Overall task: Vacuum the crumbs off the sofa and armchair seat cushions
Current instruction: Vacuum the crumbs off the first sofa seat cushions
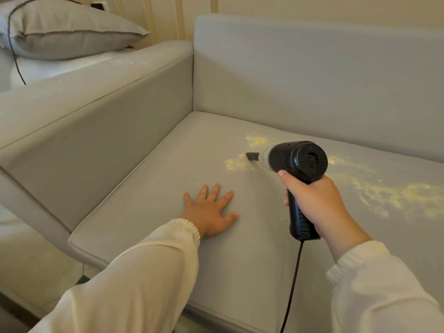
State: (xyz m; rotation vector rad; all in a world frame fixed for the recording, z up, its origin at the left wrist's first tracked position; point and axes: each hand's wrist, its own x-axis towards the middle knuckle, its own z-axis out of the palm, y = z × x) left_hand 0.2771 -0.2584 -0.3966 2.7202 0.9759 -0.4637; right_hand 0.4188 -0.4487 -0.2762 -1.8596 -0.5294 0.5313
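A black handheld vacuum (298, 161) hovers low over the grey sofa seat cushion (149, 188), its dark nozzle (252, 156) pointing left into yellow crumbs (234, 164). My right hand (317, 205) grips the vacuum's pistol handle. More yellow crumbs (408, 198) are spread across the cushion to the right, and a small patch (255, 140) lies near the backrest. My left hand (211, 210) lies flat on the cushion with its fingers spread, in front of the nozzle's crumbs.
The vacuum's black cord (292, 292) hangs from the handle down over the cushion's front edge. The sofa's armrest (84, 111) rises on the left and the backrest (312, 80) behind. A grey pillow (72, 32) with a thin black cable lies beyond the armrest.
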